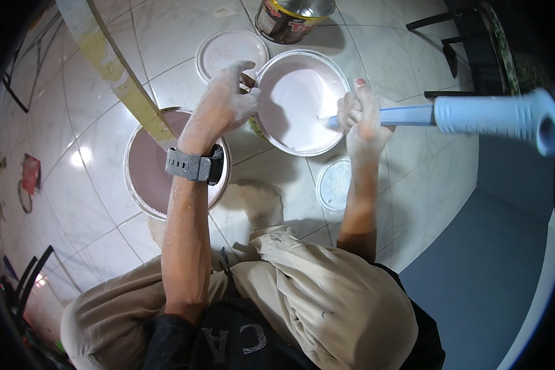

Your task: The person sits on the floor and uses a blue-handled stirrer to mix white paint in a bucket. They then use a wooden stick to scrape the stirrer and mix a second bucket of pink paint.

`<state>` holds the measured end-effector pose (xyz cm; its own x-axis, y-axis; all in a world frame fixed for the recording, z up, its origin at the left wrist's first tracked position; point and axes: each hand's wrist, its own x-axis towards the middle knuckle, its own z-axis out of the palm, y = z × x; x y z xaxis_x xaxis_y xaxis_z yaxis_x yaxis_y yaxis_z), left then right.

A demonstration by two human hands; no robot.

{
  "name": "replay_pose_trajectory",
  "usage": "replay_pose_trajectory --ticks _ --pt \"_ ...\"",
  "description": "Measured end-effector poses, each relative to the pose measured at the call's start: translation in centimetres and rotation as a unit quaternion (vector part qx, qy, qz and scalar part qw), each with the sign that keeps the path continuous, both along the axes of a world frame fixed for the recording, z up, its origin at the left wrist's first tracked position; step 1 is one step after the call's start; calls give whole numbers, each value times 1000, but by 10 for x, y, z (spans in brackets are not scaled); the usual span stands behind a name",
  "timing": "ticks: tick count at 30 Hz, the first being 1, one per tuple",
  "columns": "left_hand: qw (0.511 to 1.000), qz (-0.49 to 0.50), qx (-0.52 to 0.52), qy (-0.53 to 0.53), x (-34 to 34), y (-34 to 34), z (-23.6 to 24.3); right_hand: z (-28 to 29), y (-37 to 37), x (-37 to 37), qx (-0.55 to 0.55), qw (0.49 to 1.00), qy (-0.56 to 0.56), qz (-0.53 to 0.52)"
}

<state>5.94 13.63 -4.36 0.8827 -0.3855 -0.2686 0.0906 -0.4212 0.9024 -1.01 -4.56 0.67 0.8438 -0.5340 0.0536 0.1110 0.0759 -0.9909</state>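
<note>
My right hand (pixel 367 114) is closed around a long light-blue tool (pixel 487 114), whose narrow end reaches into a bucket of pale, whitish paint (pixel 293 105); its thick, ridged handle end extends to the right. My left hand (pixel 231 95), dusted white, is beside the bucket's left rim with fingers apart and nothing visibly held; whether it touches the rim is unclear. A larger pale bucket (pixel 141 166) is partly hidden behind my left forearm, with a yellowish, paint-marked wooden stick (pixel 114 74) leaning into it. A round pale lid (pixel 225 46) lies beyond my left hand.
A dark tin with a yellow rim (pixel 289 18) stands at the back. A small round lid (pixel 333 182) lies by my right forearm. Dark furniture legs (pixel 438 24) are at upper right, a red item (pixel 30 169) at left, and a blue-grey wall (pixel 462 271) at right.
</note>
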Motion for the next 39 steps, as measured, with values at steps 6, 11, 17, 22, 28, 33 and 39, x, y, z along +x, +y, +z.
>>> replay_pose_trajectory --ticks 6,11,17,22,28,33,39 --pt "1000 -4 4 -23 1 -1 3 20 -8 6 162 986 -26 2" --pt "1000 -3 13 -16 0 1 -1 29 -36 5 70 982 -178 6" --pt "1000 2 -4 -1 0 0 -1 14 -18 -8 -28 997 -7 -72" --pt "1000 -4 -1 -3 1 -1 6 24 -2 -6 67 991 26 -111" --pt "1000 6 3 -20 1 3 1 72 -35 -2 71 990 -95 -71" --pt "1000 1 -13 -20 2 1 -4 125 -44 -4 1 986 -167 8" --pt "999 7 -29 -30 0 1 -8 175 -52 -24 -24 971 -226 70"
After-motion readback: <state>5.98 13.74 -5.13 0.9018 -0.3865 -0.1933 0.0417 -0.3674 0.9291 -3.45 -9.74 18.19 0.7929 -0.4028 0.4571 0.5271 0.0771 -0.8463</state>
